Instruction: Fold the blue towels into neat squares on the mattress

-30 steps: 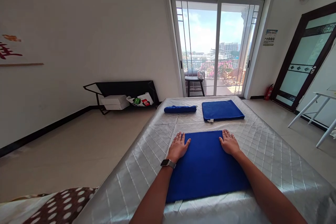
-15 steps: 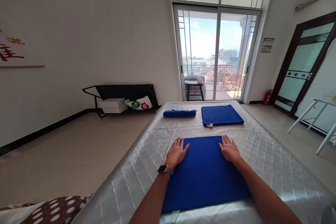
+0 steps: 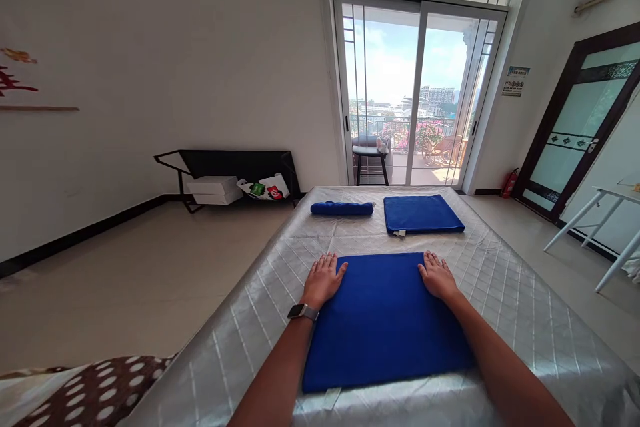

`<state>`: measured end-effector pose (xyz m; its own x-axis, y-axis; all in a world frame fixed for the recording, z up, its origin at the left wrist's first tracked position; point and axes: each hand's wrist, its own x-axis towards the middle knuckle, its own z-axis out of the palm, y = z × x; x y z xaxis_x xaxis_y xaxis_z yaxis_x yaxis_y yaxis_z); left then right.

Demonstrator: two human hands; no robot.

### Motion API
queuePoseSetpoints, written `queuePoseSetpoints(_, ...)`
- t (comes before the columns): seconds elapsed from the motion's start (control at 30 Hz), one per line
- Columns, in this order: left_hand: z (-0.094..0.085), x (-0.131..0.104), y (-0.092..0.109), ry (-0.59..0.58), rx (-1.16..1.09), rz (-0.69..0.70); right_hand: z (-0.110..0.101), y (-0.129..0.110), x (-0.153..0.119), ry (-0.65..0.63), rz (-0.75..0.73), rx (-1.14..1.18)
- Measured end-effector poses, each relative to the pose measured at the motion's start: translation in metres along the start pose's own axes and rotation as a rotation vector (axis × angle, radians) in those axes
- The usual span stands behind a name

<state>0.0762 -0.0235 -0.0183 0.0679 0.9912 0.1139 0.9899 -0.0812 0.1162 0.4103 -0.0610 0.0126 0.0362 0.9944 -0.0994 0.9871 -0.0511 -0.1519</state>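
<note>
A flat blue cloth [image 3: 387, 320] lies spread in front of me on the silver quilted mattress [image 3: 250, 327]. At its far left corner rests my left hand [image 3: 324, 278], palm down with the fingers stretched out; a watch is on that wrist. My right hand [image 3: 438, 276] lies flat on the far right corner, fingers extended. A white tag [image 3: 332, 398] sticks out from the cloth's near edge. Beyond it are a rolled blue cloth [image 3: 342, 209] on the left and a folded blue cloth [image 3: 423, 214] on the right.
Against the left wall stands a low black rack [image 3: 225, 163] with white boxes [image 3: 214, 190] and a printed bag [image 3: 265, 187]. Brown polka-dot fabric [image 3: 100, 390] is at lower left. A white-legged table [image 3: 575, 219] stands right, and a stool [image 3: 370, 152] is by the sliding door.
My left hand has slid a little left, toward the cloth's outer edge. My right hand stays at its corner. The view has shifted slightly.
</note>
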Motion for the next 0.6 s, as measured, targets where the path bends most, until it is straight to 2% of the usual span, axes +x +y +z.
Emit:
queuePoseSetpoints(0.3, -0.016, 0.0, -0.008, 0.239, -0.082, 0.023, -0.004, 0.019, 0.002, 0.13, -0.028, 0.064)
queuePoseSetpoints(0.47, -0.012, 0.002, -0.001, 0.279, -0.107, 0.055, 0.001, 0.017, 0.003, 0.153, -0.071, 0.13)
queuePoseSetpoints(0.6, -0.009, 0.005, -0.007, 0.243, -0.075, -0.001, -0.001, 0.016, 0.004, 0.174, -0.01, 0.139)
